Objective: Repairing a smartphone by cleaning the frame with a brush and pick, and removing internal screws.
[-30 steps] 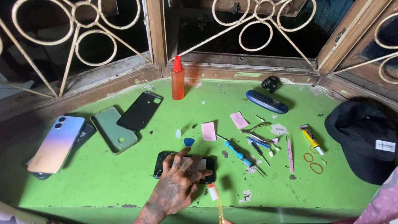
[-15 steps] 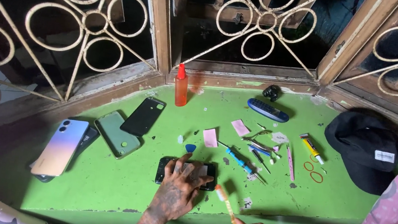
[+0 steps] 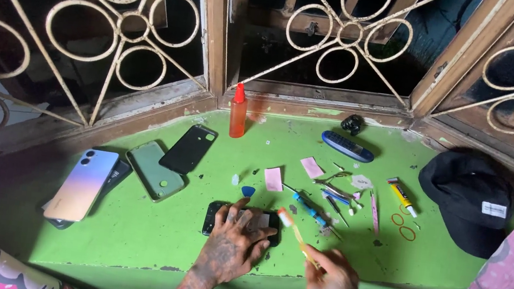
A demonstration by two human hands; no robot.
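Left hand [image 3: 233, 245] flat on a dark opened phone body [image 3: 241, 222], fingers [image 3: 241, 216] spread over it, pinning it to the green painted wooden bench [image 3: 148, 229] near the front edge, centre. Right hand [image 3: 334, 285] just to the right, fingers curled around the handle of an orange-and-white toothbrush [image 3: 293, 234]; bristle head is raised over the phone's right end, contact can't be judged, slightly blurred. Blue triangular pick [image 3: 248, 191] lies just behind the phone body. Behind that: pink card [image 3: 274, 178], blue-handled screwdriver [image 3: 309, 208], tweezers and small tools in a loose cluster [image 3: 336, 192], small yellow glue tube [image 3: 402, 196], two red rubber bands [image 3: 402, 226]. Far left: gradient pink-blue phone [image 3: 81, 183] stacked on a dark one, grey-green phone case [image 3: 155, 170], black phone case [image 3: 188, 148]. At the back: orange squeeze bottle [image 3: 238, 111] upright, blue oblong case [image 3: 347, 146]. Black cap [image 3: 471, 198] at right.
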